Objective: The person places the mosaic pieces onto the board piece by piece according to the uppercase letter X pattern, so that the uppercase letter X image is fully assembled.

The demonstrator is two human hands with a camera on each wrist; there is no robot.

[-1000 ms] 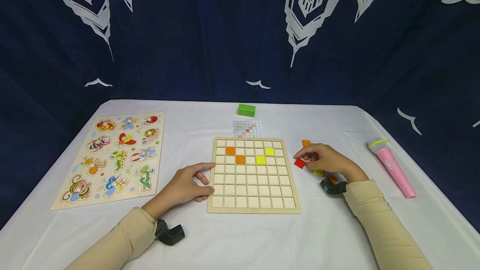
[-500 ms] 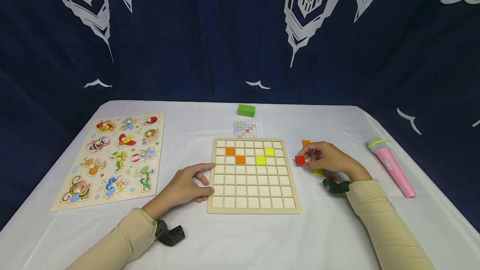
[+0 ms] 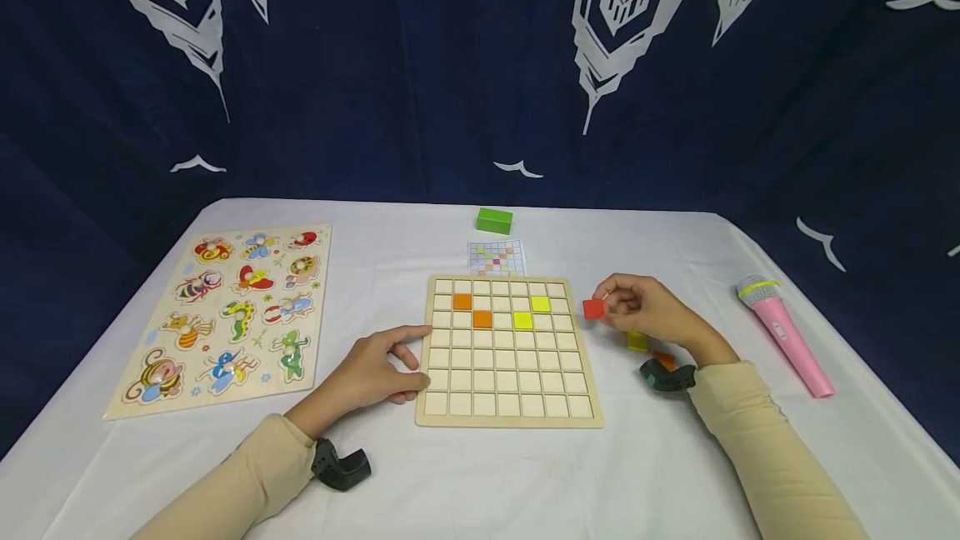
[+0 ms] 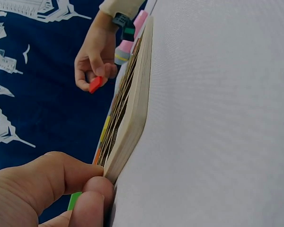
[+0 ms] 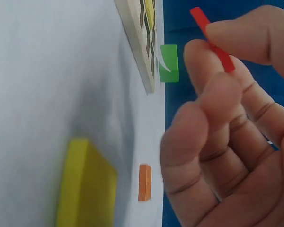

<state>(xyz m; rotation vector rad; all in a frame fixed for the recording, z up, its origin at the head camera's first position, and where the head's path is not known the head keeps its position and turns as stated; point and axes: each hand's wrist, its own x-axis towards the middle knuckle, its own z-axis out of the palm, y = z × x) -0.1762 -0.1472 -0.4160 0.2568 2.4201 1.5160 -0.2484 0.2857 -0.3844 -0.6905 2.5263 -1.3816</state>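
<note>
My right hand [image 3: 651, 307] pinches a red square tile [image 3: 593, 309] between thumb and fingers, just off the right edge of the grid board [image 3: 508, 422]. In the right wrist view the thin red tile [image 5: 213, 40] shows edge-on under the thumb, raised above the table. My left hand [image 3: 375, 367] touches the board's left edge with index fingertip and thumb, set apart along it. Two orange tiles [image 3: 482, 319] and two yellow tiles [image 3: 522, 321] sit in the board's upper cells. Below the right hand lie a yellow piece [image 3: 637, 342] and an orange piece [image 3: 663, 359].
Behind the board lies a small coloured grid card [image 3: 497, 258], with a green block [image 3: 494, 221] beyond it. An insect puzzle board [image 3: 225, 319] is at the left of the white table. A pink microphone [image 3: 785, 336] lies at the right.
My right hand has lifted the red tile off the table and moved it slightly away from me and left. The left hand and the board have stayed put.
</note>
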